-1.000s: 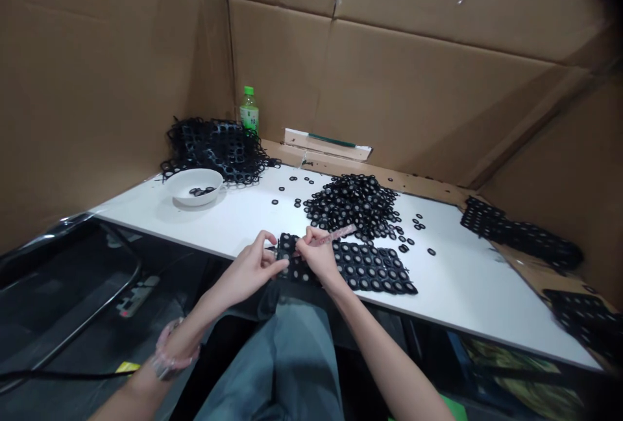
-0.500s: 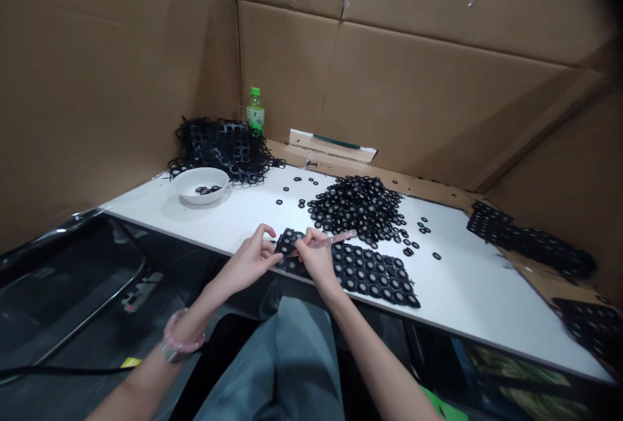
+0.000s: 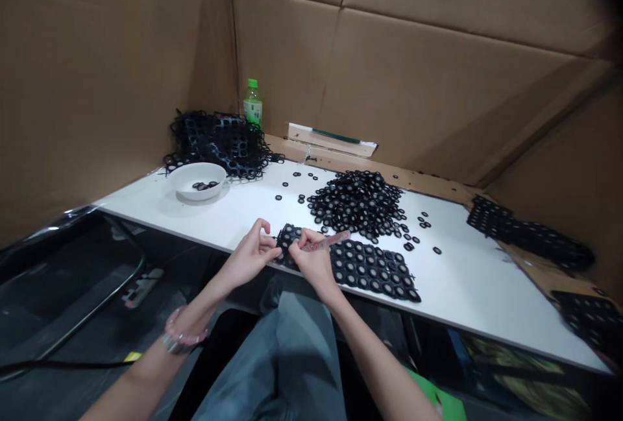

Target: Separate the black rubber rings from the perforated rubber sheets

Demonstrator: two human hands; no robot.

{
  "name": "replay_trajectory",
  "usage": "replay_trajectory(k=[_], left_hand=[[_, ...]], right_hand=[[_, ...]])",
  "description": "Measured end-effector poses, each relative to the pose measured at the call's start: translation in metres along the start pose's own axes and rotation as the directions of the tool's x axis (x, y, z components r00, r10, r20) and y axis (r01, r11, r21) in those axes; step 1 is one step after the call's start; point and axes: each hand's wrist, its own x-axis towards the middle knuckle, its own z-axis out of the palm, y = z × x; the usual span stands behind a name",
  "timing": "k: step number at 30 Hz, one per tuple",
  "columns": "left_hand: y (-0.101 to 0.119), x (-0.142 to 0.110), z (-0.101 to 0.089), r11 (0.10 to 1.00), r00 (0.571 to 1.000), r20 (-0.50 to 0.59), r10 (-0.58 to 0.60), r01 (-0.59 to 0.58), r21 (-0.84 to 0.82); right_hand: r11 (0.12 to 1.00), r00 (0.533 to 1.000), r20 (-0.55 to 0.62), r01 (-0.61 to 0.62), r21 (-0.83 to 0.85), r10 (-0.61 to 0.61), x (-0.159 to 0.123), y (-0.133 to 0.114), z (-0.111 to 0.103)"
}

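Observation:
A black sheet of round parts lies at the near edge of the white table. My left hand pinches the sheet's raised left end, fingers closed on it. My right hand is closed round a pink translucent stick tool, its tip at that same end of the sheet. Both hands meet over the table's front edge. A pile of loose black rings lies just behind the sheet.
A white bowl with a few rings stands at the left. Behind it are emptied black grids and a green-capped bottle. More black sheets lie at the right. Cardboard walls enclose the table. My knee is below.
The hands have stayed at the sheet's left end; that end has lifted slightly between my fingers. The view has shifted a little.

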Motion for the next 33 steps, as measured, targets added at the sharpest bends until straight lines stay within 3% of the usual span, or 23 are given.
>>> replay_trajectory(k=[6, 9, 12, 15, 17, 18, 22, 29, 33], left_hand=[[-0.005, 0.002, 0.002, 0.994, 0.999, -0.033, 0.006, -0.009, -0.109], [-0.003, 0.002, -0.004, 0.998, 0.999, 0.026, 0.031, -0.03, -0.057], [0.008, 0.004, -0.016, 0.969, 0.99, 0.14, 0.018, -0.052, 0.243], [0.022, 0.016, -0.023, 0.755, 0.999, 0.027, 0.032, -0.041, 0.655], [0.029, 0.03, -0.021, 0.634, 0.991, -0.015, 0.13, -0.072, 0.77], [0.03, 0.037, -0.018, 0.618, 0.987, 0.022, 0.161, -0.118, 0.777], [0.024, 0.061, -0.005, 0.702, 0.96, 0.244, 0.134, -0.266, 0.661], [0.013, 0.082, -0.003, 0.785, 0.937, 0.347, 0.035, -0.241, 0.571], [0.008, 0.084, -0.003, 0.833, 0.938, 0.34, 0.069, -0.242, 0.497]], right_hand=[[0.999, 0.999, 0.028, 0.041, -0.006, -0.04, -0.003, 0.003, 0.006], [0.998, 0.999, 0.034, -0.007, 0.059, 0.005, 0.001, 0.003, 0.001], [0.983, 0.997, 0.003, -0.078, 0.164, 0.078, 0.014, 0.002, -0.013], [0.961, 0.987, -0.095, -0.102, 0.255, 0.13, 0.035, 0.003, -0.028], [0.954, 0.977, -0.15, -0.101, 0.284, 0.148, 0.046, 0.008, -0.033], [0.952, 0.974, -0.166, -0.101, 0.288, 0.153, 0.05, 0.011, -0.034], [0.959, 0.968, -0.195, -0.104, 0.264, 0.159, 0.052, 0.026, -0.028], [0.983, 0.966, -0.225, -0.089, 0.158, 0.123, 0.047, 0.029, -0.027], [0.995, 0.976, -0.204, -0.058, 0.086, 0.074, 0.046, 0.026, -0.028]])
